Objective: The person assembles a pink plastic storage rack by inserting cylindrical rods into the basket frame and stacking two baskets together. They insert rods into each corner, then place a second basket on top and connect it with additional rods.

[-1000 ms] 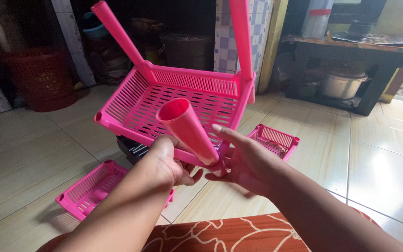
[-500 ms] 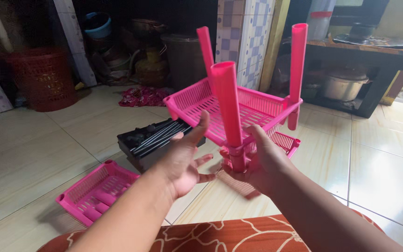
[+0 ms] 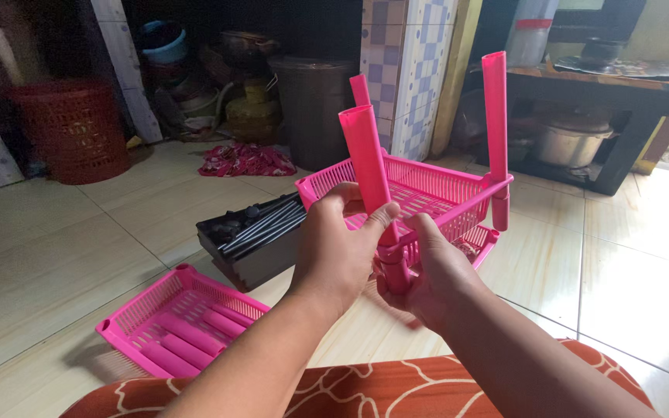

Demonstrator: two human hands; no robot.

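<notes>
We are looking down at both hands working a pink tray (image 3: 420,190) held off the floor (image 3: 56,255), with three pink tubes standing up from its corners. The left hand (image 3: 338,248) is curling around the near tube (image 3: 367,166) low down, thumb across it, fingers partly closed on the tube and the tray rim. The right hand (image 3: 431,271) is closing around the corner socket below that tube, gripping from underneath. The far tube (image 3: 495,116) and a back tube (image 3: 360,89) are standing upright, untouched.

We are judging the tray light, thin, stiff plastic with some flex in the mesh; the tubes are smooth and probably a bit slippery, so the solid corner joint is looking like the best hold.

On the floor a second tray (image 3: 172,321) is lying at left with spare tubes in it, a black box (image 3: 253,232) of dark rods is sitting just beyond, and a third tray (image 3: 478,244) is lying under the held one.
</notes>
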